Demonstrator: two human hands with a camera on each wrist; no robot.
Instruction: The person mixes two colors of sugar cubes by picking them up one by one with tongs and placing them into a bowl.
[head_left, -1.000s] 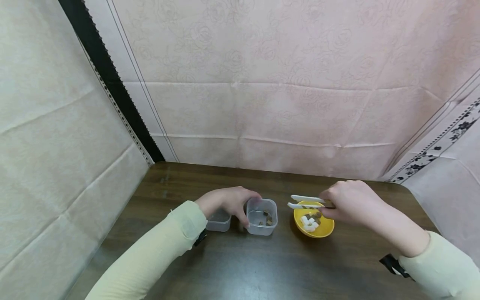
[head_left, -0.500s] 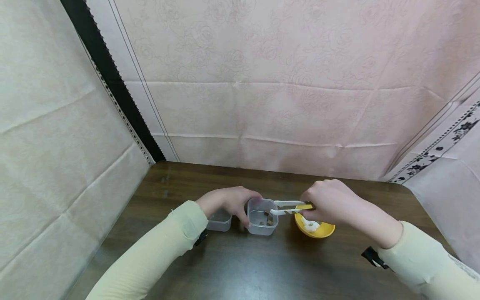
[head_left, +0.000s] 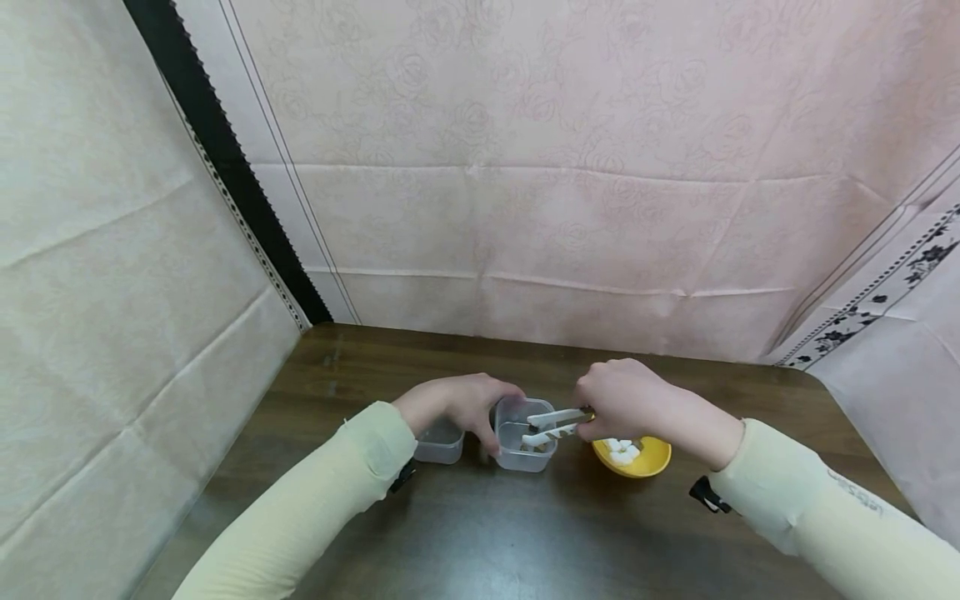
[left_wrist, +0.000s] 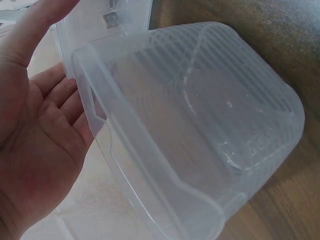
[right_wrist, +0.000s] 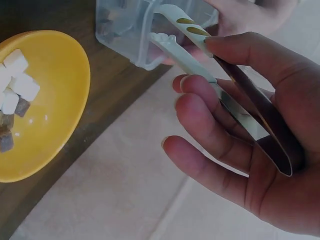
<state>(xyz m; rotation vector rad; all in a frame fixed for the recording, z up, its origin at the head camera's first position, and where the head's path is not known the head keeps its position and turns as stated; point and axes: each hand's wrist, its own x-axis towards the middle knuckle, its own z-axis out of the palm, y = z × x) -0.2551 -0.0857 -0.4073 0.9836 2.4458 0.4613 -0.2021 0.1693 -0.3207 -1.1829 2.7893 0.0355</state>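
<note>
My left hand (head_left: 468,407) grips the rim of the right-hand clear plastic container (head_left: 517,462), thumb and fingers on opposite sides. Some brown cubes lie inside it, mostly hidden now. My right hand (head_left: 622,402) holds tongs (head_left: 557,416) with white tips and a dark metal handle (right_wrist: 252,92), pinched between thumb and fingers. The tong tips reach into that container, apart from each other; whether a cube is between them I cannot tell. Under the right hand stands a yellow bowl (head_left: 651,465) with white cubes (right_wrist: 24,86) and several brown cubes (right_wrist: 6,139).
A second clear container (head_left: 437,452) stands just left of the first, partly under the left wrist; no cubes show in it in the left wrist view. All stand on a dark wooden table (head_left: 480,533). Pale patterned cloth (head_left: 570,217) hangs behind the table.
My right hand has carried the tongs leftward from above the yellow bowl until their tips are in the right-hand container. My left hand has stayed in place.
</note>
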